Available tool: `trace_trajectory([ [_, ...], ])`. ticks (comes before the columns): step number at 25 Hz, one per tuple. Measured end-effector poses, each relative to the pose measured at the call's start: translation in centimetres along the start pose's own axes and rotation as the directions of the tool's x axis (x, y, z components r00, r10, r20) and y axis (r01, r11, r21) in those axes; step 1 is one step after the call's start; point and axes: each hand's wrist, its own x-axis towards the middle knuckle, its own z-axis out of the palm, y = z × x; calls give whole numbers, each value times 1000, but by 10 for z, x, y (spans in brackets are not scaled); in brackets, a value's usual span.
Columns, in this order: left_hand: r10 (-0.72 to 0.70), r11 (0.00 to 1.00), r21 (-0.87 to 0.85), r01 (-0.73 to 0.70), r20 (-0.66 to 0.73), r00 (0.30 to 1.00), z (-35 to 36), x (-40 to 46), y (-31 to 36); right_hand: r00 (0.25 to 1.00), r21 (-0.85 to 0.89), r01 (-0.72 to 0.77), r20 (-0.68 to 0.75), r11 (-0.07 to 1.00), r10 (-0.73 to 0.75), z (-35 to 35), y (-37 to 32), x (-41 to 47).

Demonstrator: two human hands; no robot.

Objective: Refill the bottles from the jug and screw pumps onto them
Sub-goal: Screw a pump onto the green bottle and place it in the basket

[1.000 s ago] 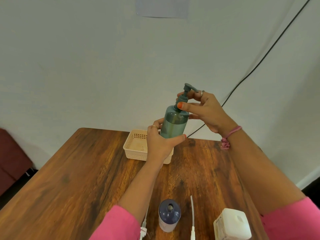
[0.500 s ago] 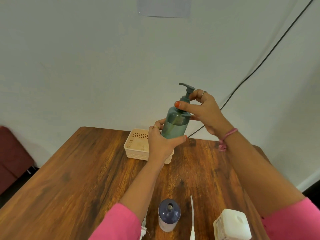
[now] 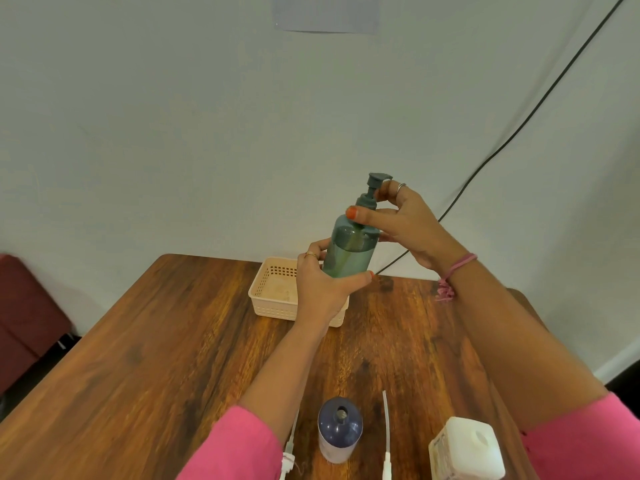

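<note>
My left hand grips the lower body of a teal bottle, held upright in the air above the table. A teal pump sits on its neck, and my right hand pinches the pump's collar with thumb and fingers. A blue-capped bottle with an open neck stands near the front edge. Two white pump tubes lie beside it, one to its right and one to its left, partly under my sleeve. The white jug stands at the front right.
A cream plastic basket sits at the far side of the wooden table, partly behind my left hand. A black cable runs down the wall to the table's back edge. A dark red seat is at the left.
The pump head has turned between frames, its spout now pointing right toward my right fingers. Both hands and the bottle stay at about the same place.
</note>
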Motion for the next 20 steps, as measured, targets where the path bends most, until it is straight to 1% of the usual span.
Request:
trace_trajectory([
  [2, -2, 1000, -10, 2, 2, 1000, -1, 1, 1, 988, 92, -29, 153, 995, 14, -10, 0, -2],
  [3, -2, 1000, -12, 2, 4, 1000, -1, 1, 1, 982, 130, -31, 188, 991, 6, -13, 0, -4],
  [4, 1, 1000, -12, -1, 5, 1000, -1, 1, 1, 986, 138, -19, 169, 990, -5, -14, 0, -4],
  [7, 9, 1000, -8, -9, -4, 1000, 2, 0, 1, 999, 73, 13, -35, 997, -11, -1, 2, -1],
  [8, 10, 1000, -4, -10, -4, 1000, 4, -1, 0, 998, 32, 6, -65, 999, -4, 3, 4, 0],
  [9, 12, 1000, 1, -12, -2, 1000, 5, -1, -1, 999, -2, -11, -52, 1000, 11, 4, 6, 1],
  [10, 12, 1000, 5, -12, -2, 1000, 5, -2, -1, 1000, -6, -27, 9, 1000, 27, 0, 7, 0],
  [12, 3, 1000, 3, -3, -3, 1000, 5, -2, -1, 985, 87, -41, 171, 995, 26, -11, 7, -3],
  [13, 2, 1000, 1, -2, -2, 1000, 5, -1, -1, 980, 132, -34, 198, 991, 7, -15, 6, -5],
  [14, 4, 1000, 2, -4, 0, 1000, 5, -1, -1, 985, 147, -24, 171, 989, -2, -17, 6, -6],
  [15, 7, 1000, 4, -7, 0, 1000, 6, -1, -2, 996, 136, -15, 94, 991, 3, -13, 7, -6],
  [17, 9, 1000, 8, -9, -10, 1000, 7, -1, -3, 993, 46, 1, -115, 999, 5, 2, 9, -6],
  [18, 5, 1000, 8, -5, -13, 1000, 8, -1, -4, 982, -5, -2, -188, 1000, 1, 9, 12, -5],
  [19, 0, 1000, 2, 0, -13, 1000, 8, -2, -4, 980, -27, -11, -200, 1000, 5, 12, 14, -4],
  [20, -4, 1000, -4, 4, -11, 1000, 8, -3, -5, 990, -8, -30, -140, 1000, 28, 9, 14, -4],
])
